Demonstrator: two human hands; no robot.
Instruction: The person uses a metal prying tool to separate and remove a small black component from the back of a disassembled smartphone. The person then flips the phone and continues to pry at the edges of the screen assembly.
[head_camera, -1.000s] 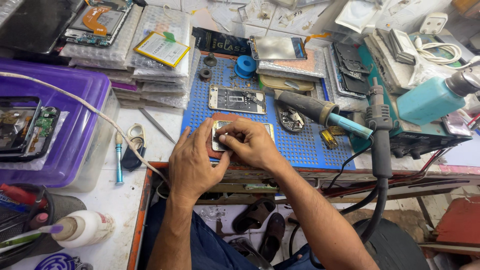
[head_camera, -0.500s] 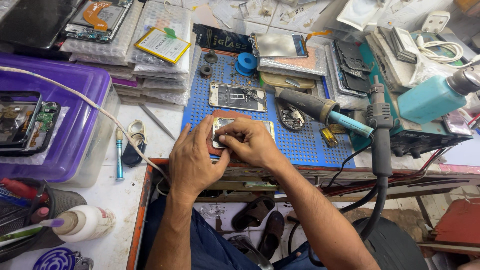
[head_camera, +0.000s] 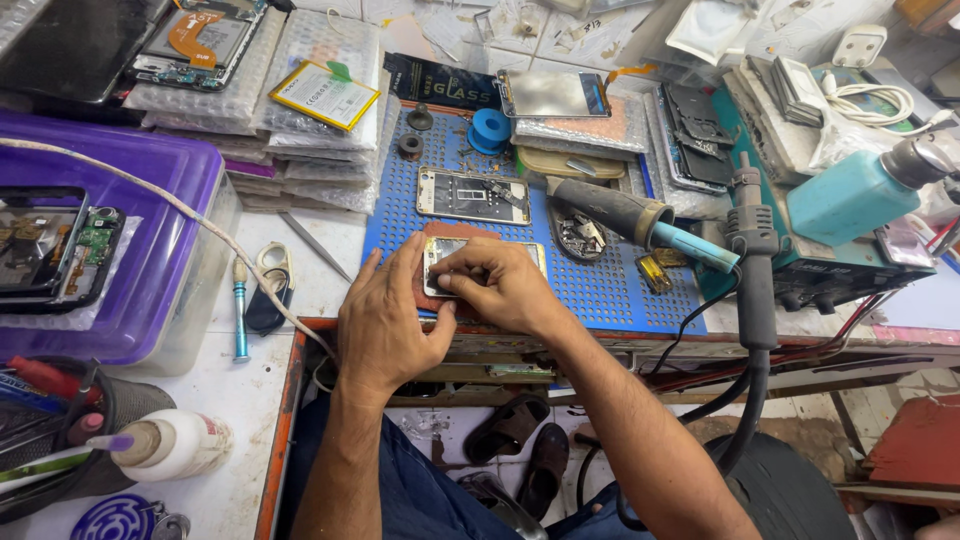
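Note:
An opened phone body (head_camera: 490, 258) lies on the blue perforated work mat (head_camera: 600, 290) near the bench's front edge. My left hand (head_camera: 385, 320) rests flat beside it and steadies its left end with thumb and fingers. My right hand (head_camera: 500, 285) lies over the phone, fingertips pinched on something small at its left part; what they pinch is hidden. A second opened phone frame (head_camera: 472, 195) lies just behind on the mat.
A purple plastic box (head_camera: 110, 200) with phone parts stands at the left. Bubble-wrapped parts (head_camera: 290, 90) are stacked behind. A hot-air handle (head_camera: 625, 215), a black soldering-station wand (head_camera: 752, 240) and a teal bottle (head_camera: 850, 195) lie right. Tweezers (head_camera: 310, 245), a glue bottle (head_camera: 170, 445) sit left.
Both hands stay on the phone with only small finger shifts. The view has tilted slightly.

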